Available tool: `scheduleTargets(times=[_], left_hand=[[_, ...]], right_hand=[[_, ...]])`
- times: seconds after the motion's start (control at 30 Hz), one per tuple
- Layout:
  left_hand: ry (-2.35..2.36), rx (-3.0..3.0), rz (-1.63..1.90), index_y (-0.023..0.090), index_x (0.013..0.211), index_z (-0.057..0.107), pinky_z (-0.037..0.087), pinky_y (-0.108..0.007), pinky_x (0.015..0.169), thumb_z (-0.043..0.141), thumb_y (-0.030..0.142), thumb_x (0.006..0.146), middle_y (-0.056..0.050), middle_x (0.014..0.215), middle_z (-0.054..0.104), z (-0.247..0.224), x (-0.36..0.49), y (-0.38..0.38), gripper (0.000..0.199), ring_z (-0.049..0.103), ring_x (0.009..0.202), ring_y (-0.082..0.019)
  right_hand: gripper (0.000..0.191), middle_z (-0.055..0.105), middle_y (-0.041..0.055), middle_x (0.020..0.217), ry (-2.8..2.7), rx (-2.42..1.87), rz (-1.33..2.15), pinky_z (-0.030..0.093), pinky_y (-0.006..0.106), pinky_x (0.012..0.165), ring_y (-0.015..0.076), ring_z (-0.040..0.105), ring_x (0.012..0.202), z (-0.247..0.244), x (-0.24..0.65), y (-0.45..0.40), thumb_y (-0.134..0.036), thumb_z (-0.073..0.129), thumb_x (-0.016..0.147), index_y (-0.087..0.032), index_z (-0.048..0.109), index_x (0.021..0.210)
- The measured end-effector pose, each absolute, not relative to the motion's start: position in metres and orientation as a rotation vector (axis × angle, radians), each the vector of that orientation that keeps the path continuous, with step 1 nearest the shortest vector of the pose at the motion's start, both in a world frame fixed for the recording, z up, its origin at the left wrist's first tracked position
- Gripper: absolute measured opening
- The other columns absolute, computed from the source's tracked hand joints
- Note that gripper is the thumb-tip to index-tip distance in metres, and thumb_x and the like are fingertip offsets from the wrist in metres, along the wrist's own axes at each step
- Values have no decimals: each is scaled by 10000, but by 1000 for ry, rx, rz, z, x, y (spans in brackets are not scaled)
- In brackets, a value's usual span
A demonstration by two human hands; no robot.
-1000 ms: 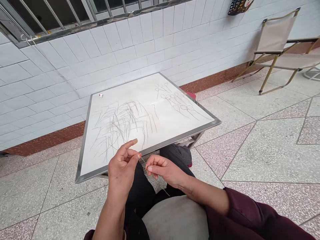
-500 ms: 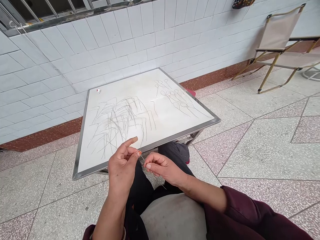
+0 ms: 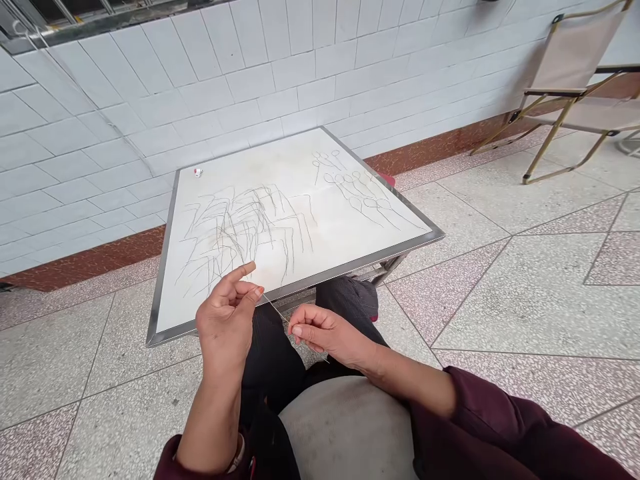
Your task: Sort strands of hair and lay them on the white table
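Observation:
A thin wire point(image 3: 277, 311) is stretched between my two hands, over my lap near the table's front edge. My left hand point(image 3: 227, 313) pinches one part between thumb and finger, its index finger pointing away. My right hand point(image 3: 325, 333) is closed on the same wire, and a loose end hangs below it. Beyond my left hand, many bent wires point(image 3: 250, 220) lie in a tangled spread on the white table point(image 3: 345, 257). On the table's right side lie several wires with looped ends point(image 3: 357, 193).
A small white and red object point(image 3: 198, 173) sits at the table's far left corner. Behind the table is a white tiled wall point(image 3: 200, 93). A folding chair point(image 3: 575, 87) stands at the right on the tiled floor. My knees are under the table's front edge.
My left hand has moved left, away from my right hand, so a longer stretch of wire shows between them. The right hand has hardly moved. The view has shifted slightly.

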State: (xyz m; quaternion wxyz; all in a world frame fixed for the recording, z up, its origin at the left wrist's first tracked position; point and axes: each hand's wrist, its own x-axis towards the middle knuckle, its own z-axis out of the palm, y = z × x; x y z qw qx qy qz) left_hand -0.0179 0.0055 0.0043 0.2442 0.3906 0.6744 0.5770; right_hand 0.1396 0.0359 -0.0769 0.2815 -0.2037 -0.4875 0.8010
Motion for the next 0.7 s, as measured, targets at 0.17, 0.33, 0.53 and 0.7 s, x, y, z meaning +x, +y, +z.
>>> scheduleTargets(times=[0.17, 0.33, 0.53, 0.7], left_hand=[[1921, 1183, 1362, 285, 1272, 638, 496, -337, 829, 745, 314, 752, 13, 791, 713, 23, -22, 4, 531, 643, 770, -168], [2007, 1171, 1707, 296, 1267, 636, 452, -366, 955, 681, 381, 827, -25, 993, 738, 34, -78, -6, 451, 661, 980, -191], [1668, 552, 1551, 164, 1085, 704, 474, -269, 659, 860, 287, 590, -73, 877, 746, -39, -95, -2, 533, 642, 757, -166], [1314, 755, 1356, 193, 1174, 707, 418, -229, 626, 813, 340, 709, -129, 1068, 743, -60, -32, 8, 500, 607, 778, -136]], right_hand=[[303, 575, -41, 677, -1182, -590, 2146, 206, 209, 451, 43, 320, 476, -83, 141, 36, -450, 726, 817, -167, 618, 840], [292, 574, -28, 681, -1048, -596, 2140, 197, 217, 465, 54, 363, 513, -84, 144, 43, -437, 743, 808, -164, 647, 842], [336, 525, -30, 641, -826, -501, 2267, 171, 216, 476, 53, 355, 521, -78, 143, 49, -429, 811, 743, -153, 626, 793], [307, 509, -25, 662, -853, -475, 2286, 172, 218, 488, 59, 345, 540, -84, 138, 49, -416, 776, 795, -149, 626, 812]])
